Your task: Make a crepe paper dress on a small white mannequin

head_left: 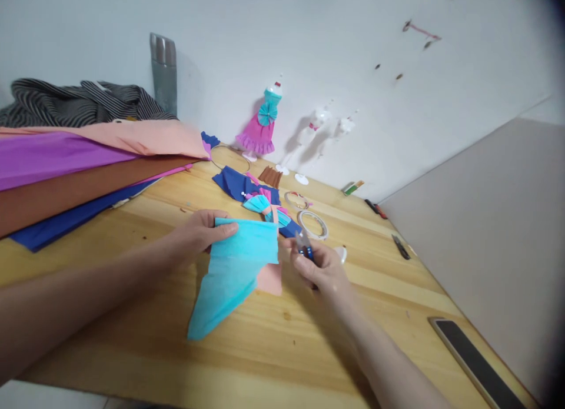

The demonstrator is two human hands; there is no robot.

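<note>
Head view showed my left hand pinching the turquoise sheet at its upper left corner, over the counter. My right hand gripped blue-handled snips near the sheet's right edge, beside the peach piece.

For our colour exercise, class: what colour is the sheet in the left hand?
The sheet in the left hand is bright turquoise, as the head view shows.

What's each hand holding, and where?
The left hand holds the light blue sheet by its upper left corner; the right hand holds the snips by the handles.
</note>
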